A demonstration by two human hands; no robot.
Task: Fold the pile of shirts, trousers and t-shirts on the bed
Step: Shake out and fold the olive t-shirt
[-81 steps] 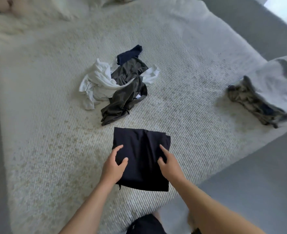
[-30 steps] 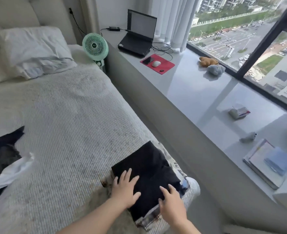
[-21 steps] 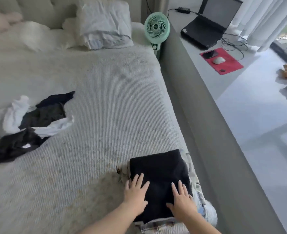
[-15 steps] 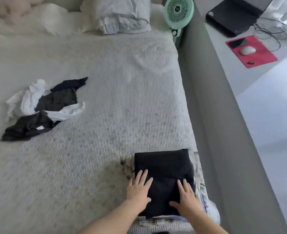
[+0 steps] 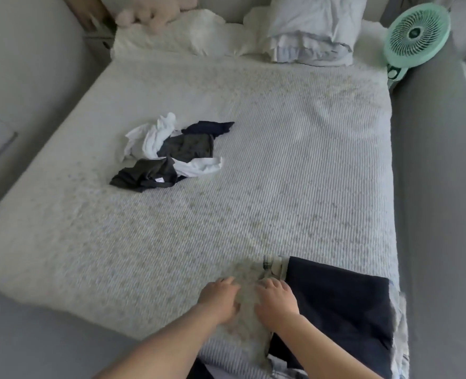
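Head view, left hand [image 5: 220, 299], right hand [image 5: 277, 302], empty

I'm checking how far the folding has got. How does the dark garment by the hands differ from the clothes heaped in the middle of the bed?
The dark garment is folded into a flat rectangle; the heap is crumpled and loose. The dark garment lies on top of other folded clothes at the bed's near right corner; the heap lies straight on the cover. The garment is one dark colour; the heap mixes white, grey and navy. Neither is held.

Mint-green fan [image 5: 415, 36] beside rumpled pillow [image 5: 312, 28], grey ledge [image 5: 434, 187] alongside.
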